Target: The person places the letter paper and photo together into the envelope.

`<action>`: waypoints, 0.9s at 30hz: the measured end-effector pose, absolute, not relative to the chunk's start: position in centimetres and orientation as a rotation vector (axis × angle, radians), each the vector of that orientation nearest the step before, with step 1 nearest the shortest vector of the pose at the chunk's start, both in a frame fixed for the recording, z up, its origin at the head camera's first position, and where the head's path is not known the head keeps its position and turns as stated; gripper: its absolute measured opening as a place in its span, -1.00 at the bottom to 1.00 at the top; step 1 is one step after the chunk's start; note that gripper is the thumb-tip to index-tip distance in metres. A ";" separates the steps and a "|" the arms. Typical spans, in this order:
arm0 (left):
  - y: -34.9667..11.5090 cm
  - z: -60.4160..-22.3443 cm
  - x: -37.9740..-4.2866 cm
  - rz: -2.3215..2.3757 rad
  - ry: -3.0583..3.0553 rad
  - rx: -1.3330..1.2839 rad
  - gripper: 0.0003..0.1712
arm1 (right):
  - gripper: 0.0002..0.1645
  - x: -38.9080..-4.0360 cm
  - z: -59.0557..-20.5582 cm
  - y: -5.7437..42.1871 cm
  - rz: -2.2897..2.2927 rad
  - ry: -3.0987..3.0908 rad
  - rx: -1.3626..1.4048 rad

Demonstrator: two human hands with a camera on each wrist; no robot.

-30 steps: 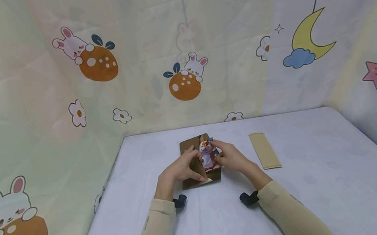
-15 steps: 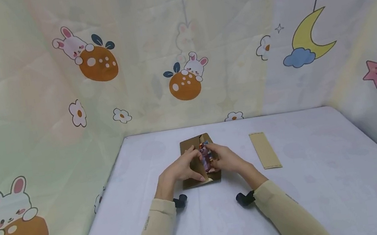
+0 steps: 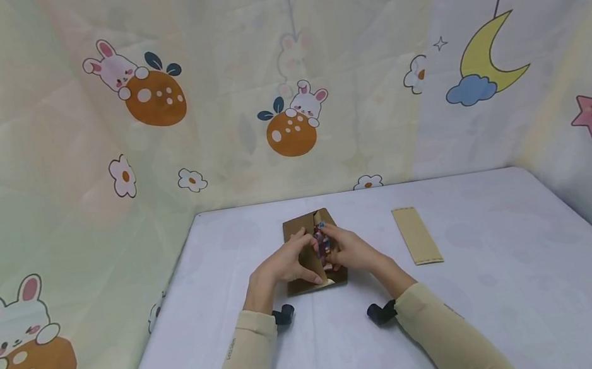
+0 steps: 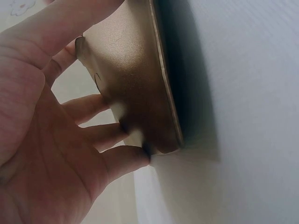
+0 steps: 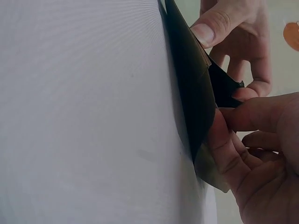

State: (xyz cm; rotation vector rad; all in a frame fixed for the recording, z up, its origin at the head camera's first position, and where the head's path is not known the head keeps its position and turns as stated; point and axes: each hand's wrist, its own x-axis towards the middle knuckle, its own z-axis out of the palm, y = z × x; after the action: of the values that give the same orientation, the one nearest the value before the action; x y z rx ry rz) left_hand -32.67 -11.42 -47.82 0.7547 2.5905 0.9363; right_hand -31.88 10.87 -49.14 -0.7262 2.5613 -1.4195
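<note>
A brown paper envelope (image 3: 296, 226) lies on the white table in front of me, its mouth spread along the right side. My left hand (image 3: 281, 266) holds its raised upper layer, thumb at the near edge and fingertips along the lifted edge; the left wrist view shows the bent brown sheet (image 4: 133, 70) against those fingertips. At the opening, my right hand (image 3: 356, 248) pinches a small colourful cartoon figure (image 3: 321, 242), now narrow and largely inside the gap. In the right wrist view my right fingers (image 5: 227, 156) reach into the dark opening, and the figure is hidden there.
To the right of the envelope lies a flat tan cardboard strip (image 3: 417, 235). Black wrist cameras (image 3: 382, 314) sit below both hands. A printed fabric backdrop (image 3: 225, 93) rises behind the table's far edge.
The cartoon figure has turned from facing up to a narrow slant and moved left and down into the envelope's opening with my right hand. My left hand stays in place.
</note>
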 end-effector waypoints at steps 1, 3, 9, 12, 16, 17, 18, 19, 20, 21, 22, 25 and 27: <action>-11.4 -47.8 -32.6 0.934 2.590 0.755 -0.31 | -0.08 -31.8 -49.1 10.9 -1.416 2.564 -0.733; -11.4 -47.7 -32.6 0.931 2.590 0.753 -0.31 | -0.08 -31.8 -49.1 10.9 -1.409 2.578 -0.741; -11.3 -47.5 -32.5 0.928 2.592 0.753 -0.32 | -0.07 -31.9 -49.2 10.8 -1.423 2.583 -0.668; -11.3 -47.5 -32.4 0.929 2.591 0.750 -0.32 | -0.10 -32.0 -49.3 10.8 -1.439 2.577 -0.624; -11.4 -47.5 -32.4 0.931 2.593 0.749 -0.32 | -0.16 -32.0 -49.5 10.8 -1.450 2.577 -0.612; -11.4 -47.5 -32.4 0.931 2.593 0.749 -0.32 | -0.17 -32.0 -49.5 10.8 -1.448 2.577 -0.614; -11.4 -47.6 -32.4 0.930 2.594 0.751 -0.32 | -0.18 -32.0 -49.5 10.8 -1.449 2.576 -0.618; -11.4 -47.6 -32.5 0.928 2.594 0.753 -0.32 | -0.18 -31.9 -49.5 10.8 -1.446 2.575 -0.619; -11.4 -47.6 -32.5 0.926 2.594 0.754 -0.32 | -0.18 -31.9 -49.5 10.7 -1.444 2.575 -0.624; -11.4 -47.7 -32.5 0.926 2.594 0.756 -0.32 | -0.18 -31.8 -49.5 10.7 -1.441 2.576 -0.630; -11.4 -47.7 -32.5 0.927 2.593 0.759 -0.32 | -0.18 -31.8 -49.4 10.7 -1.438 2.576 -0.635; -11.4 -47.7 -32.6 0.930 2.591 0.768 -0.32 | -0.18 -31.7 -49.3 10.6 -1.431 2.581 -0.643; -11.4 -47.7 -32.6 0.932 2.591 0.773 -0.32 | -0.19 -31.7 -49.3 10.6 -1.425 2.586 -0.643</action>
State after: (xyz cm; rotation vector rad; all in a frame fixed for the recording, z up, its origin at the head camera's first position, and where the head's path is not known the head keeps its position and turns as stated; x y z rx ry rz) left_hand -32.56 -11.43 -47.68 0.7726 2.5910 0.9320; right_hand -31.74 10.62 -49.32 -0.6433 2.5858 -1.4253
